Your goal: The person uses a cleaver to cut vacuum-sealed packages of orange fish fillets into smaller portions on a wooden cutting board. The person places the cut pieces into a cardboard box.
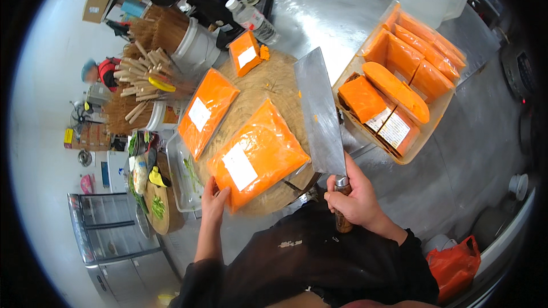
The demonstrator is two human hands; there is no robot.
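My right hand [353,199] grips the wooden handle of a broad cleaver [321,115]; its blade points away from me beside the round wooden chopping block [274,81], with small orange bits stuck to the steel. At the near left corner of a large flat orange block in clear plastic [265,149], my left hand [215,201] has its fingers at the edge, thumb on top. This packet bears a white label. A second wrapped orange packet [209,111] lies to its left on the block. Farther back sits a smaller orange piece [246,53] in opened plastic, crumbs beside it.
Right of the block, a tray [404,160] holds several wrapped orange blocks and a rounded orange piece [396,90]. A plastic bottle [252,21] stands behind. Left are a clear tray [182,179], bundled wooden sticks [145,72] and a board with chopped greens [160,218]. A person [105,72] is far off.
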